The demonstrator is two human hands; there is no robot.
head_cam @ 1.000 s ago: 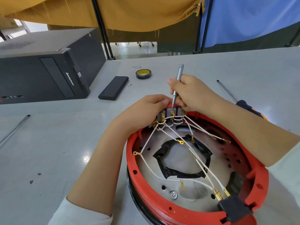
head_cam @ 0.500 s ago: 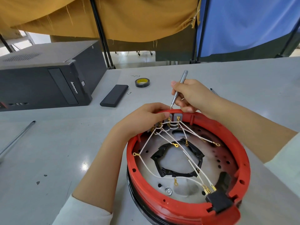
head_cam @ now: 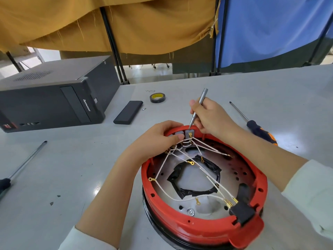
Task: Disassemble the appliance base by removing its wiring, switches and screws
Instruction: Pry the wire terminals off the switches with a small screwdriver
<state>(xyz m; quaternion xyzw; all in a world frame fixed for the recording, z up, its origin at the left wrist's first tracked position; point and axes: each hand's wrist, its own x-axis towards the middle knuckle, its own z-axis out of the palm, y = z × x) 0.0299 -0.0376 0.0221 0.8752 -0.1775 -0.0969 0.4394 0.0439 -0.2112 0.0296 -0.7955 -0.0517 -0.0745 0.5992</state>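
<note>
Head view: right hand [head_cam: 210, 116] pinches a screwdriver [head_cam: 197, 108], tip on a switch [head_cam: 189, 133] at the base's [head_cam: 203, 230] far rim; left hand [head_cam: 158, 138] fingers curl around neighbouring switches.

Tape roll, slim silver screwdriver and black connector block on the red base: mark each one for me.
Tape roll [head_cam: 157, 97]: head view, on its black outer band.
Slim silver screwdriver [head_cam: 201, 98]: head view, on the shaft above the right hand.
Black connector block [head_cam: 242, 212]: head view, on its top face at the near rim.
</note>
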